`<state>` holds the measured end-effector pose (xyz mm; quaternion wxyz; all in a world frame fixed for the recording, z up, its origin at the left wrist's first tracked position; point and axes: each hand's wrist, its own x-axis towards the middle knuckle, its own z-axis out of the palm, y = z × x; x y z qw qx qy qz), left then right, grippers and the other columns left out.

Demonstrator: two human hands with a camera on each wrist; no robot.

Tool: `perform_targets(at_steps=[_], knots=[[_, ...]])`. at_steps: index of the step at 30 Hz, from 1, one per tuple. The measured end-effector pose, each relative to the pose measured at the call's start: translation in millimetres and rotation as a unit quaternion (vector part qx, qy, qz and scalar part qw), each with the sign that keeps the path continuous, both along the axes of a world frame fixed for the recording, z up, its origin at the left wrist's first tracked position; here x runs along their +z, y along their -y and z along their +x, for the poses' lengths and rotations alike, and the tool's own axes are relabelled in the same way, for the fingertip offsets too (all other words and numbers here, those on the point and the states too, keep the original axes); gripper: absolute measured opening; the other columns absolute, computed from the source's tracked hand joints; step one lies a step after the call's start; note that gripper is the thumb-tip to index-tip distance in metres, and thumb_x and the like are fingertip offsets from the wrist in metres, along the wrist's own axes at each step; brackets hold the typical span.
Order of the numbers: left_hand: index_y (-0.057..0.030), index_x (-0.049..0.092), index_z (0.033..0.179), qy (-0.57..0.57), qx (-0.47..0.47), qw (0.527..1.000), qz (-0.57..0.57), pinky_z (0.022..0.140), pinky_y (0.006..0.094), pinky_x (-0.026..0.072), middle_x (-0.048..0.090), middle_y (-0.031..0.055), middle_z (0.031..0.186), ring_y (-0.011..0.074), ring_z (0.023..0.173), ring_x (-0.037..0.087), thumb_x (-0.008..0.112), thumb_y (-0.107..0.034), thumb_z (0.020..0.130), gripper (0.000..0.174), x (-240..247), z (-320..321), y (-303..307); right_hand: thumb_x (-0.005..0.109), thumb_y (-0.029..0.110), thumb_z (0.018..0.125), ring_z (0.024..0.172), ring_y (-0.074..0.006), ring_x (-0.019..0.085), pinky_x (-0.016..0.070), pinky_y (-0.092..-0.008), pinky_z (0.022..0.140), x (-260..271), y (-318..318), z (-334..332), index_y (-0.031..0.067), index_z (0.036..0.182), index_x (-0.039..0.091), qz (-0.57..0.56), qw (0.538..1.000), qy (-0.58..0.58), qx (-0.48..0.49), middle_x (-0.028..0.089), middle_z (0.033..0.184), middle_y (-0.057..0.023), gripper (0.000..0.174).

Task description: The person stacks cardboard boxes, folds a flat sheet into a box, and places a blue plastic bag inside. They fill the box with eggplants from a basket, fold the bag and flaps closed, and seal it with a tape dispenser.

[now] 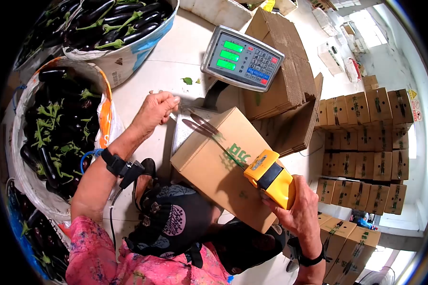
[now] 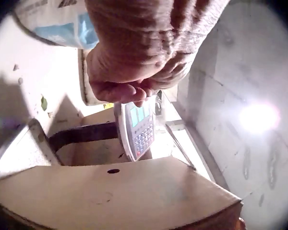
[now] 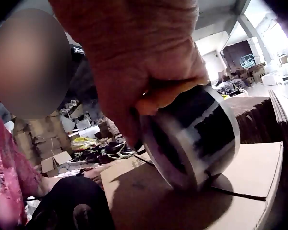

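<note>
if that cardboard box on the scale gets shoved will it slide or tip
Probably slides: the cardboard box is low, wide and lies flat. It seems to overhang the scale plate, so a shove could drop it. Taut tape across it may steady it.

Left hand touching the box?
Apart. The head view shows the left hand pinching tape beyond the box corner, with a gap between.
</note>
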<state>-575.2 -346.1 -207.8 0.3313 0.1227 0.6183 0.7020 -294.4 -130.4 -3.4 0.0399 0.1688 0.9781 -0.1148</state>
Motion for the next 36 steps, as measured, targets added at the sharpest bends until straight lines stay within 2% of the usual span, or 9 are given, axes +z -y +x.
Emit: perform_targets(at_steps=[7,11,18,24,27,29,32,34,36], knots=[[-0.0025,0.06,0.075,-0.178,-0.069,0.977,-0.096,0.05,0.0265,0.0419,0.056,0.0,0.062,0.0077,0.055,0.049,0.059,-0.026,0.094,0.031,-80.2,44.0,-31.6,0.085,0.035,0.068,0.068,-0.0335,0.066,0.0511,-0.0373,0.063,-2.2,-2.8,-13.8,0.0012,0.095,0.051,-0.005,0.999,0.041,-0.015,0.063,0.075,-0.0187,0.055],[0.0005,0.059,0.077,-0.261,-0.1,0.954,-0.112,0.058,0.0342,0.0466,0.06,0.0117,0.065,0.0199,0.059,0.057,0.053,-0.026,0.097,0.033,-64.4,54.6,-42.5,0.085,0.034,0.067,0.067,-0.031,0.066,0.0504,-0.0355,0.062,-1.8,-3.4,-14.5,0.0021,0.094,0.051,-0.038,0.998,0.038,-0.034,0.063,0.074,-0.0172,0.053],[-0.0025,0.056,0.093,-0.531,-0.114,0.833,-0.109,0.061,0.0484,0.0487,0.058,0.02,0.071,0.0385,0.07,0.062,0.042,-0.02,0.1,0.023,-87.8,54.3,-46.6,0.085,0.035,0.066,0.067,-0.0294,0.066,0.0507,-0.0342,0.063,-3.4,-4.6,-15.1,0.0024,0.094,0.052,-0.045,0.997,0.044,-0.045,0.064,0.073,-0.0157,0.054],[-0.0026,0.06,0.098,-0.318,-0.286,0.827,-0.365,0.071,0.05,0.0544,0.065,0.0224,0.09,0.0407,0.087,0.065,0.047,-0.019,0.096,0.021,-91.0,53.0,-36.3,0.083,0.038,0.068,0.067,-0.0316,0.066,0.0506,-0.0366,0.062,-5.1,-5.0,-10.5,0.0026,0.096,0.052,-0.018,0.999,0.039,-0.033,0.063,0.073,-0.0168,0.055],[-0.0024,0.058,0.12,-0.304,-0.114,0.931,-0.169,0.089,0.0405,0.0517,0.068,0.0187,0.106,0.0302,0.1,0.066,0.046,-0.037,0.099,0.042,-104.0,37.2,-49.4,0.082,0.038,0.069,0.067,-0.0371,0.063,0.0496,-0.0399,0.061,-5.1,-3.2,-10.5,0.0028,0.093,0.05,-0.03,0.998,0.04,-0.031,0.06,0.074,-0.0187,0.053],[-0.0041,0.051,0.135,-0.141,-0.125,0.982,-0.005,0.104,0.0325,0.0412,0.06,0.0122,0.13,0.0204,0.123,0.054,0.041,-0.037,0.102,0.047,-45.2,17.2,-63.1,0.082,0.038,0.071,0.067,-0.0397,0.061,0.0491,-0.0412,0.06,-5.7,-3.2,-11.8,0.0029,0.092,0.05,-0.047,0.998,0.031,-0.035,0.059,0.075,-0.0194,0.053],[-0.0034,0.044,0.14,-0.099,-0.237,0.946,0.197,0.107,0.0311,0.0371,0.053,0.0094,0.134,0.0186,0.127,0.046,0.033,-0.034,0.105,0.047,10.9,23.3,-92.0,0.082,0.038,0.071,0.068,-0.0404,0.061,0.0491,-0.0419,0.061,-3.4,-4.4,-13.6,0.0028,0.093,0.049,-0.041,0.997,0.049,-0.031,0.059,0.075,-0.0197,0.053],[-0.0032,0.044,0.139,0.145,-0.263,0.925,0.234,0.106,0.0301,0.0378,0.052,0.0084,0.133,0.0162,0.124,0.048,0.031,-0.037,0.106,0.049,19.2,34.0,-99.2,0.082,0.039,0.072,0.068,-0.0408,0.061,0.049,-0.0426,0.061,-3.2,-5.8,-10.0,0.0026,0.093,0.049,-0.062,0.996,0.048,-0.046,0.059,0.076,-0.02,0.053],[-0.0043,0.045,0.137,0.107,-0.28,0.922,0.245,0.103,0.0293,0.0391,0.053,0.0075,0.129,0.0142,0.119,0.049,0.028,-0.039,0.107,0.049,21.6,35.3,-95.1,0.081,0.039,0.072,0.069,-0.0414,0.061,0.0488,-0.0433,0.061,-3.5,-7.9,-5.9,0.0024,0.094,0.049,-0.067,0.995,0.051,-0.051,0.059,0.077,-0.0203,0.054]])
